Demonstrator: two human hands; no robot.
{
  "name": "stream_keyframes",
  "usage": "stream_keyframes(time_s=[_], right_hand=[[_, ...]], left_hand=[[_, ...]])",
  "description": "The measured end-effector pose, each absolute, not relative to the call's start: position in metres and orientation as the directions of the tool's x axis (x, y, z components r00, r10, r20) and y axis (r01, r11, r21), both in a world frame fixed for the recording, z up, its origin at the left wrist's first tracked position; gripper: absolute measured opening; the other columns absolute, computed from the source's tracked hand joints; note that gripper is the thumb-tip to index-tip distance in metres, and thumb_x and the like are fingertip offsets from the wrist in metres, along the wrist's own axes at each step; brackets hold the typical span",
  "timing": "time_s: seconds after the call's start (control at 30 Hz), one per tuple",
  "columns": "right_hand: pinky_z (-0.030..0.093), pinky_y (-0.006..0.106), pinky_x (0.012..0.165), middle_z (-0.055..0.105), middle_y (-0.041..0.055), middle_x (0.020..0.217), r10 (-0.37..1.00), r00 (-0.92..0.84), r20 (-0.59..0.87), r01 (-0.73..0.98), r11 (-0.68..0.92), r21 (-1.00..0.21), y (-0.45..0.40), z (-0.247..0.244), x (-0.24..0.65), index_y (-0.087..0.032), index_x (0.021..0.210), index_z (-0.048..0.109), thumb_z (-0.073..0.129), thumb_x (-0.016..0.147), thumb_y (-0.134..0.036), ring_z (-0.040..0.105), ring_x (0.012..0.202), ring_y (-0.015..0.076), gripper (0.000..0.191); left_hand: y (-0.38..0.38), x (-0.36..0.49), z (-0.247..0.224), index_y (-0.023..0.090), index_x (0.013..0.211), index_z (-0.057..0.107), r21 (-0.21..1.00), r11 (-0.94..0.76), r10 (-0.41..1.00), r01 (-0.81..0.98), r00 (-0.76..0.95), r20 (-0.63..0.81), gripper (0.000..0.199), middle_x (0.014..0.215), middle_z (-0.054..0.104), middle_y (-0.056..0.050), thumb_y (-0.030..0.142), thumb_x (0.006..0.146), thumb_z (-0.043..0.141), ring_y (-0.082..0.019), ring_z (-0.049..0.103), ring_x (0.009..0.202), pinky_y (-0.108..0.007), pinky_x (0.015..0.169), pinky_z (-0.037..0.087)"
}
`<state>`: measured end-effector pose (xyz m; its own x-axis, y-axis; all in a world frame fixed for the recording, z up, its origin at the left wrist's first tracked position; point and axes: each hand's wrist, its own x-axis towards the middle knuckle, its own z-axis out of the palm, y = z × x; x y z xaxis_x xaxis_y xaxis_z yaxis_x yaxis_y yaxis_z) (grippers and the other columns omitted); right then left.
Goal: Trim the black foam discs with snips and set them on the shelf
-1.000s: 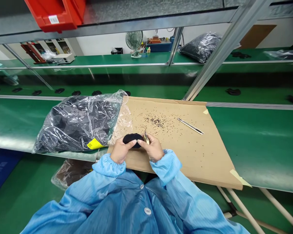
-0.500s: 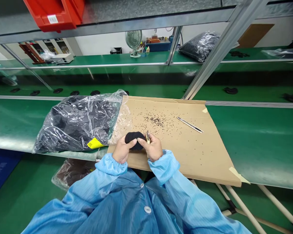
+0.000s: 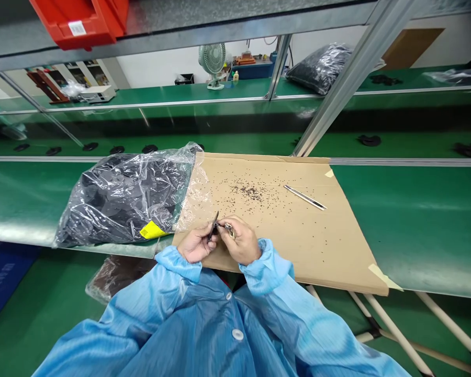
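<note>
My left hand [image 3: 196, 244] pinches a flat black piece [image 3: 213, 226], now seen nearly edge-on. My right hand [image 3: 240, 240] is closed around a small gold-and-silver metal tool [image 3: 230, 229], whose exact kind I cannot make out. The right fingertips meet the black piece's right side; their contact point is partly hidden. Both hands are over the near edge of a brown cardboard sheet [image 3: 298, 246]. Beyond them, many tiny black bits [image 3: 252, 192] lie scattered on it. A slim white-and-dark pen-like tool [image 3: 305, 197] rests to their right.
A clear plastic bag [image 3: 121, 193] full of black pieces lies left of the cardboard. Behind is a green conveyor [image 3: 235, 144] carrying spaced black pieces. A slanted metal post [image 3: 337, 84] rises at right, and a red bin [image 3: 82, 23] hangs overhead on the shelf.
The black piece has turned from face-on to edge-on. My right hand has shifted its fingers from the piece's face to its side, with the metal tool still in it.
</note>
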<state>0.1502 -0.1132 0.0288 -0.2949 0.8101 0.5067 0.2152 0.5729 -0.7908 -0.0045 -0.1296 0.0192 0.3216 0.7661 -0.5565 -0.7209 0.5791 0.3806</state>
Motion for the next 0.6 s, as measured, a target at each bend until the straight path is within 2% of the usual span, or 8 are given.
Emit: stream_keyframes(time_s=[0.2,0.4,0.5,0.6], right_hand=[[0.052,0.033,0.075,0.065,0.0063,0.087,0.729,-0.333,0.598,0.234,0.678,-0.697,-0.111,0.024,0.156,-0.021,0.094,0.062,0.054,0.081,-0.015,0.060,0.082,0.0183,0.016],[0.052,0.033,0.076,0.065,0.0063,0.093,0.766,-0.290,0.573,0.159,0.629,-0.761,-0.104,0.014,0.169,-0.022,0.099,0.062,0.055,0.083,-0.017,0.061,0.087,0.0180,0.018],[0.051,0.033,0.074,0.064,0.0055,0.090,0.821,-0.075,0.566,0.209,0.568,-0.796,-0.094,0.001,0.181,-0.021,0.095,0.063,0.059,0.081,-0.020,0.060,0.082,0.0176,0.015],[0.050,0.033,0.072,0.062,0.0045,0.086,0.815,0.260,0.518,0.234,0.467,-0.853,-0.083,-0.015,0.190,-0.020,0.091,0.062,0.060,0.081,-0.022,0.059,0.079,0.0170,0.011]], left_hand=[[-0.124,-0.002,0.012,0.010,0.081,0.061,0.386,0.624,0.754,-0.679,0.394,-0.526,0.009,0.068,0.056,-0.002,0.007,0.073,0.064,-0.006,0.050,0.051,-0.014,0.042,0.038],[-0.115,0.008,0.013,0.019,0.103,0.062,0.500,0.569,0.812,-0.653,0.347,-0.470,0.034,0.070,0.060,0.001,0.011,0.071,0.070,-0.008,0.054,0.053,-0.017,0.047,0.044],[-0.102,0.014,0.013,0.018,0.100,0.062,0.629,0.480,0.868,-0.612,0.227,-0.442,0.034,0.080,0.065,-0.001,0.016,0.068,0.075,-0.010,0.059,0.063,-0.019,0.052,0.048],[-0.072,0.018,0.014,0.016,0.101,0.062,0.786,0.334,0.921,-0.520,0.004,-0.389,0.042,0.096,0.067,-0.006,0.016,0.062,0.078,-0.015,0.064,0.083,-0.026,0.072,0.053]])
